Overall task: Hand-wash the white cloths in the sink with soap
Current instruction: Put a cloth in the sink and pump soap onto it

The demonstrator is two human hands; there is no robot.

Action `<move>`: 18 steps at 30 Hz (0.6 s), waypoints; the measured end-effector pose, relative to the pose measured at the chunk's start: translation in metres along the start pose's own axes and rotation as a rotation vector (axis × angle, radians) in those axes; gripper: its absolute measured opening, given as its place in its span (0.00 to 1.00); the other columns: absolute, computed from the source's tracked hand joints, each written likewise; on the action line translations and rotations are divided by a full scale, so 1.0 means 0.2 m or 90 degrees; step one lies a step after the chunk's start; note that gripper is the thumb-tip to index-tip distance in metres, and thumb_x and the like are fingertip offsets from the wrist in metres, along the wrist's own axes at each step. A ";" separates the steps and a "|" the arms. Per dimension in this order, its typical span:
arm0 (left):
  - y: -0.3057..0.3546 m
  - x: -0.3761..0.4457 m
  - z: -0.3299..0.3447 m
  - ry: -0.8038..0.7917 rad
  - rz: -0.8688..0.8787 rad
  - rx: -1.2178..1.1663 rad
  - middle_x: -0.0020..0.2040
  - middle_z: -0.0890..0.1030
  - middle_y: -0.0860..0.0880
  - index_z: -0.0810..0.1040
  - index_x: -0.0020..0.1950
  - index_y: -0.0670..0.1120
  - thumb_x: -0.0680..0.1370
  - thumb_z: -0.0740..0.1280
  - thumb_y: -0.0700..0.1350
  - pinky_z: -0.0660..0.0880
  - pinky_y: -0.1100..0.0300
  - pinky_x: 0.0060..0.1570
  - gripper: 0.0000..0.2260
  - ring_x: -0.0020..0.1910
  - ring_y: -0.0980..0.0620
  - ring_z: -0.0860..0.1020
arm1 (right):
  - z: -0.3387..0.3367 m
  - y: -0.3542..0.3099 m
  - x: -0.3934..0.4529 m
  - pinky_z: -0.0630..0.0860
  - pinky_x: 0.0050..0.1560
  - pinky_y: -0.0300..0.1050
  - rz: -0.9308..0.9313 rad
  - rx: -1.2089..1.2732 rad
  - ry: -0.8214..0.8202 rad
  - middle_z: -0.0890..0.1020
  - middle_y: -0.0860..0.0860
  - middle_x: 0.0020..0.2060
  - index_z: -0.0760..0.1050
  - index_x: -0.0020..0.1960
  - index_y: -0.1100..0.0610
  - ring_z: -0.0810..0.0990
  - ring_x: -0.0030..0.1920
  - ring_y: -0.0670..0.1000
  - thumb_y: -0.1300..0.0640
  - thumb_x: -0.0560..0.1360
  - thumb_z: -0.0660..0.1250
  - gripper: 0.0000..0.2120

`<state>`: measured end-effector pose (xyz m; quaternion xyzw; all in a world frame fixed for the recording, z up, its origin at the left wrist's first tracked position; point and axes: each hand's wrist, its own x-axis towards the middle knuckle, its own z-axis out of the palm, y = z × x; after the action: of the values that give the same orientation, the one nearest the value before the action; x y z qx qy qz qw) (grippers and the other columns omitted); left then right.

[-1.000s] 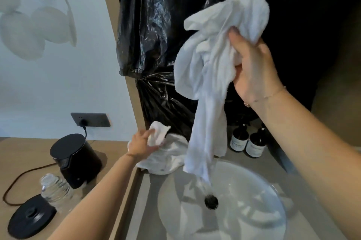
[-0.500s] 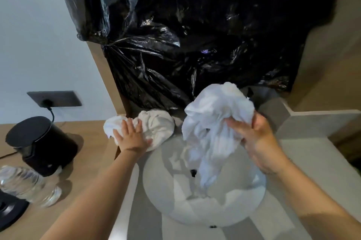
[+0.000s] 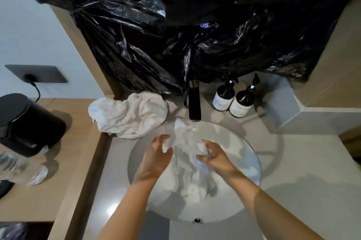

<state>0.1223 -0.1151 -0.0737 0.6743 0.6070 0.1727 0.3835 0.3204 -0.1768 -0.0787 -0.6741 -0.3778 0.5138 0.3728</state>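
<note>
A white cloth (image 3: 187, 163) lies bunched in the round white sink (image 3: 248, 163), under the black tap (image 3: 194, 103). My left hand (image 3: 158, 153) grips its left side with curled fingers. My right hand (image 3: 213, 156) grips its right side, fingers curled into the fabric. A second white cloth (image 3: 130, 114) sits crumpled on the counter at the sink's back left, touched by neither hand. Two dark pump bottles (image 3: 233, 101) with white labels stand behind the sink to the right of the tap.
Black plastic sheeting (image 3: 195, 24) hangs over the wall behind the sink. On the wooden counter to the left stand a black kettle (image 3: 27, 124) and a clear plastic bottle (image 3: 17, 167). Grey countertop (image 3: 312, 191) spreads to the right of the sink.
My right hand lowered the raised cloth into the sink. My left hand left the cloth on the counter and took hold of the one in the sink. The view tilted down.
</note>
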 end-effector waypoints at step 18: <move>0.11 0.07 0.23 -0.013 -0.185 -0.111 0.60 0.77 0.53 0.77 0.63 0.50 0.78 0.64 0.39 0.67 0.75 0.39 0.15 0.55 0.56 0.75 | -0.55 -0.13 0.43 0.71 0.59 0.27 -0.157 0.109 0.334 0.71 0.50 0.67 0.54 0.75 0.59 0.72 0.65 0.42 0.65 0.67 0.78 0.45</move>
<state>0.1725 -0.1161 -0.0908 0.5454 0.6769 0.1606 0.4674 0.4400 -0.1007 -0.0706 -0.6990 -0.3030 0.3025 0.5728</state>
